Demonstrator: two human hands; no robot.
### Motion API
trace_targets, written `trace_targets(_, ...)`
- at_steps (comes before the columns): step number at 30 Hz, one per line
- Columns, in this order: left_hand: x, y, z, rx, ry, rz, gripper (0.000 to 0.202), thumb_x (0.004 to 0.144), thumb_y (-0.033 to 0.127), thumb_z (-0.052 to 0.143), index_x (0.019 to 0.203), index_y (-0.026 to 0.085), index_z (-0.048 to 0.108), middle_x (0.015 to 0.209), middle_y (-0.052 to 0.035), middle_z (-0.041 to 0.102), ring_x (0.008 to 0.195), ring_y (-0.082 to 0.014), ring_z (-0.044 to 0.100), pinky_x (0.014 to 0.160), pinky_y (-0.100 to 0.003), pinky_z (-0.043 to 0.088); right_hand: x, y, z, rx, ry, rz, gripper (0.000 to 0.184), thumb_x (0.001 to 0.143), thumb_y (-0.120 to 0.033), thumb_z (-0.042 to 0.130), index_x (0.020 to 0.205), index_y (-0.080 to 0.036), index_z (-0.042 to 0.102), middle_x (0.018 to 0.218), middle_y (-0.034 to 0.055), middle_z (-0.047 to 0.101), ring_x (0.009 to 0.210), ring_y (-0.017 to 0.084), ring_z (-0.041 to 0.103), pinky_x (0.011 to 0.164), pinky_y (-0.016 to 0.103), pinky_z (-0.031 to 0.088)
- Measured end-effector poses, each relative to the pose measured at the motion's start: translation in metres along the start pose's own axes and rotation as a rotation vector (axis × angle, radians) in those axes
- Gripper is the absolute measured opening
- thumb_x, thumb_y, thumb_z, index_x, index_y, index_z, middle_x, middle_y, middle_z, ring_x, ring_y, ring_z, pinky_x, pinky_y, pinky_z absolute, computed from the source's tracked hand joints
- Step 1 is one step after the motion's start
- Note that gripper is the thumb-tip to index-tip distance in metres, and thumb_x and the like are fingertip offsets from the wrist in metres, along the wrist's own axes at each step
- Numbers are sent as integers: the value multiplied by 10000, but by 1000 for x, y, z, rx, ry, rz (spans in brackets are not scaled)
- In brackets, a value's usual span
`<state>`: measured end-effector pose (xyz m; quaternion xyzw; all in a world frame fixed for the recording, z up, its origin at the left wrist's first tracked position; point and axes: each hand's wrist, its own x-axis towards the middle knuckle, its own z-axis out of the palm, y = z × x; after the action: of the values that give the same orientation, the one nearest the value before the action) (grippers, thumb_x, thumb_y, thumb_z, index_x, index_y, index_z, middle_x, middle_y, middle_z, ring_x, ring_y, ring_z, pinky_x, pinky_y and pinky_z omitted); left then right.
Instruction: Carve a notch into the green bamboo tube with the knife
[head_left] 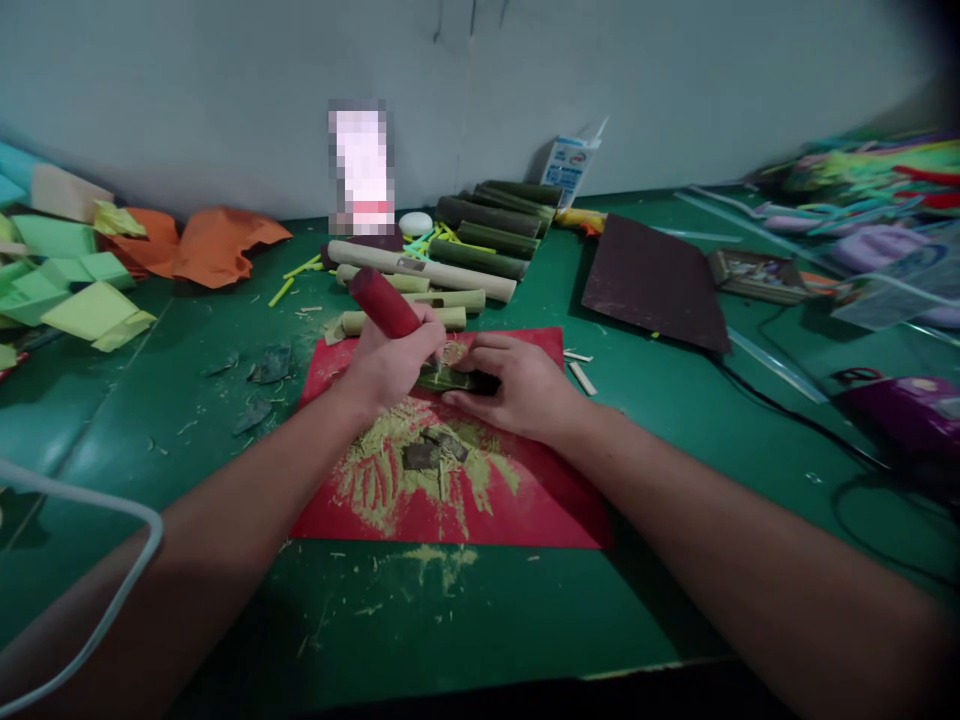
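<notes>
My left hand (390,365) is closed round the dark red handle of a tool (384,302), its tip pressed down on a small dark green bamboo piece (450,379). My right hand (517,385) lies over that piece, fingers curled and pressing it onto a red sheet (525,500). Pale yellow-green shavings (382,470) and dark bark scraps (431,450) lie on the sheet just in front of my hands.
Peeled and green bamboo tubes (465,250) lie stacked behind the sheet on the green table (675,450). Coloured paper (75,280) is heaped at left. A dark brown sheet (652,285), a small carton (570,165), a black cable (787,410) and a purple device (907,410) lie at right.
</notes>
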<state>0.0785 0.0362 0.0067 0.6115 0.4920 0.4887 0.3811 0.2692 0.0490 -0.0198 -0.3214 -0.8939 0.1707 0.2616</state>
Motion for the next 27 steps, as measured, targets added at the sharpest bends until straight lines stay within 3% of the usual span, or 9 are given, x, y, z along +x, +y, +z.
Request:
trace_targets(4,-4,2,-1,-40,-57,-113,229,668,273,567,451,217,516,496,3,487,504,-138,478,510,-287,394,1,0,-1,11,-9,26,208,871,-358,719,931,-159,723,862,74,663,833,213,621,748,335,469)
trace_targets(8,-2,-2,3,-73,133,-5,218,706,272,584,497,212,558,552,3,559,582,-140,524,579,-275,450,1,0,2,-6,9,50,233,833,-353,745,930,-143,714,874,82,667,847,225,629,764,347,479)
trace_targets(21,0,-10,5,4,176,1,230,771,285,627,558,222,565,576,7,583,602,-155,554,583,-286,462,1,-2,3,-5,23,74,231,813,-360,774,921,-166,712,870,68,660,848,223,632,777,351,490)
trace_targets(27,-3,-4,5,71,145,36,244,797,317,612,579,221,554,627,-11,587,662,-172,554,679,-316,491,1,-4,3,-1,23,93,208,802,-343,773,898,-176,694,870,54,645,819,201,608,741,328,460)
